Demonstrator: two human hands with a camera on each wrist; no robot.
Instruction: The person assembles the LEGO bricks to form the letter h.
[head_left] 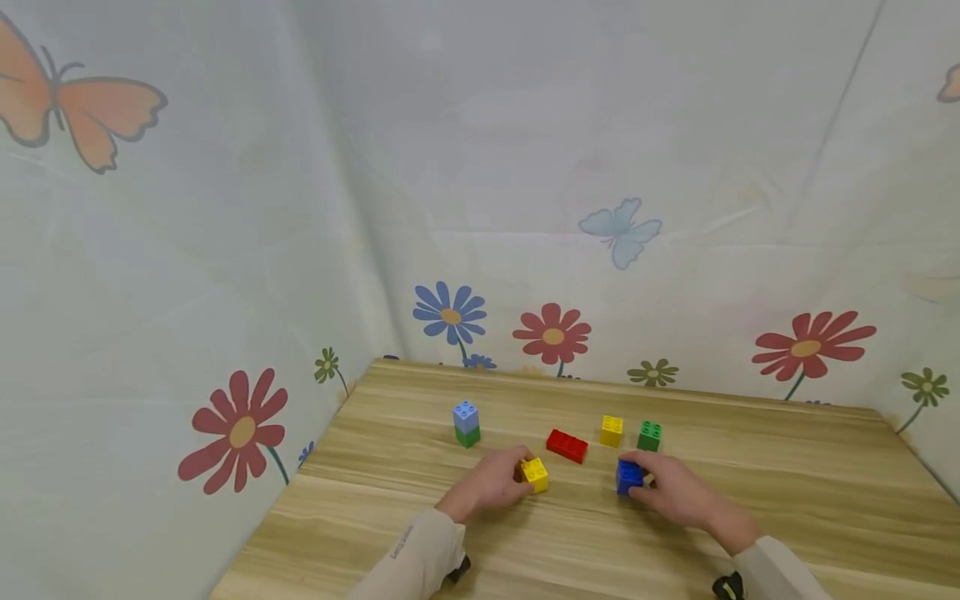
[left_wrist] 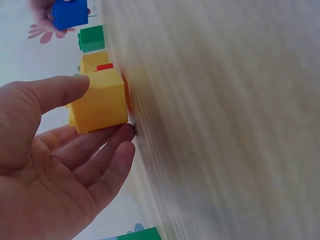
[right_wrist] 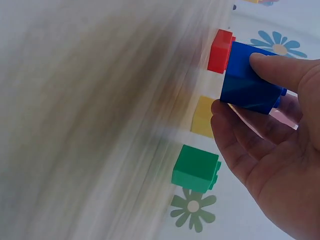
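Observation:
My left hand [head_left: 497,479] pinches a yellow toy brick [head_left: 536,475] between thumb and fingers, studs up, low over the table. In the left wrist view the thumb lies on one side of that yellow brick [left_wrist: 102,102]. On the right, my right hand [head_left: 675,490] grips a blue toy brick [head_left: 628,478] by its sides. The right wrist view shows the blue brick [right_wrist: 250,77] between thumb and fingertips. A long red brick [head_left: 567,446] lies between and beyond the hands. Just behind the blue brick stand a second yellow brick [head_left: 611,431] and a green brick [head_left: 650,436].
A light blue brick [head_left: 466,413] sits stacked on a green brick [head_left: 468,437] at the left. The wood-grain table [head_left: 360,467] ends at a pale curtain [head_left: 495,150] printed with flowers and butterflies, at the back and left.

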